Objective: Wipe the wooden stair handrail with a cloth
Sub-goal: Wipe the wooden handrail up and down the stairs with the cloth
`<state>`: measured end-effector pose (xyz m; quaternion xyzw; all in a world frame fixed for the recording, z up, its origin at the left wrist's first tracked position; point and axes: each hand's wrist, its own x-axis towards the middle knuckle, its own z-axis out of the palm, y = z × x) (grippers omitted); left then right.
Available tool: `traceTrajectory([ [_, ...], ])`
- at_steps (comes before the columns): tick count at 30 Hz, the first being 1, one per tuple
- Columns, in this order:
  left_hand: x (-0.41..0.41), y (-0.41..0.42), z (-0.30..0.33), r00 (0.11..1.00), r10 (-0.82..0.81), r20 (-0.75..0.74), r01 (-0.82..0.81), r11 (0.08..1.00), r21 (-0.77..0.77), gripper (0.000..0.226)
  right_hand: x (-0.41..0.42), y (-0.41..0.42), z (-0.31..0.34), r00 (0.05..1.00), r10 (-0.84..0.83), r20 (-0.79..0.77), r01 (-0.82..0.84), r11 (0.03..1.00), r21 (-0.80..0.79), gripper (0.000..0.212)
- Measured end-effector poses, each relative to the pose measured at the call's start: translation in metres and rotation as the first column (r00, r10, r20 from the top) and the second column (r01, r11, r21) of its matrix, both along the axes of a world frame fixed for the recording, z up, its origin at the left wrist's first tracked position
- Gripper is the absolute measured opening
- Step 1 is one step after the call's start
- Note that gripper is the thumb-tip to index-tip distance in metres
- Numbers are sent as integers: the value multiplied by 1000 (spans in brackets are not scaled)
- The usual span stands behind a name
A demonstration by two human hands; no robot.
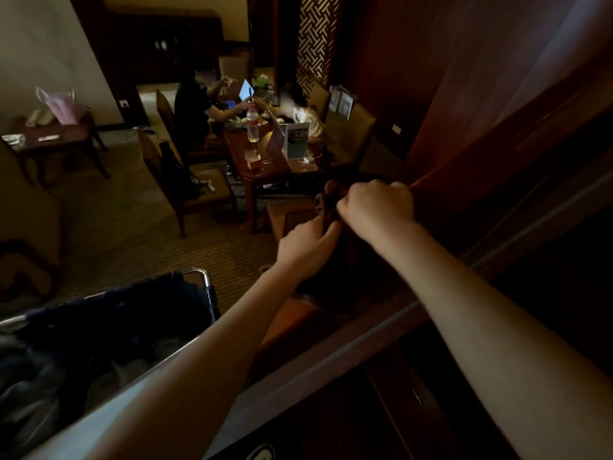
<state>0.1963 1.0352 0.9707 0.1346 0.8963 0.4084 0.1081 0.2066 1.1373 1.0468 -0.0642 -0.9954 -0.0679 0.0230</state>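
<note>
Woodwork filled the right side of what we saw: dark panelling rising far and right, and below it the handrail (331,356), a broad wooden rail running from the near left up toward the far right, its top edge catching a pale strip of light. Our two bare forearms reached out over it.

To the near left stood a cart (207,283) with a metal frame, dark fabric heaped inside. Farther off, on the patterned carpet, sat a wooden table (257,172) with chairs round it and two people seated at its far end; a water bottle (252,126) stood upright on it among laptops and papers. A smaller side table (49,141) lay at the far left with a pink bag (61,107) on it.

Our right hand (378,207) was closed in a fist near the dark post where the rail ended. Our left hand (306,245), just beside and nearer, had its fingers curled in toward the same spot. Something dark was bunched between the two hands, touching both; in the dimness we could not tell whether it was the cloth or carved wood.
</note>
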Motion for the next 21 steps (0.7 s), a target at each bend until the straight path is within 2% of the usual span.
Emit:
traceTrajectory([
  [4, -11, 22, 15, 998, -56, -13, 57, 995, 81, 33, -1, 15, 12, 999, -34, 29, 29, 988, 154, 34],
  [7, -1, 0, -2, 998, 16, -54, -15, 1000, 24, 38, -3, -8, -2, 997, -28, 67, 18, 988, 152, 41],
  [12, 32, -81, -57, 984, 138, -115, -152, 981, -119, 33, 11, -79, -60, 952, 200, 230, -246, 950, 192, 30],
  [15, 53, -134, -92, 970, 205, -133, -226, 959, -171, 34, 22, -128, -100, 928, 270, 257, -315, 937, 154, 33],
  [18, 63, -172, -116, 962, 267, -62, -274, 942, -194, 40, 35, -165, -124, 914, 317, 254, -357, 925, 130, 36],
  [21, 66, -188, -123, 955, 295, 12, -288, 940, -180, 51, 35, -176, -131, 884, 340, 322, -391, 914, 108, 35],
])
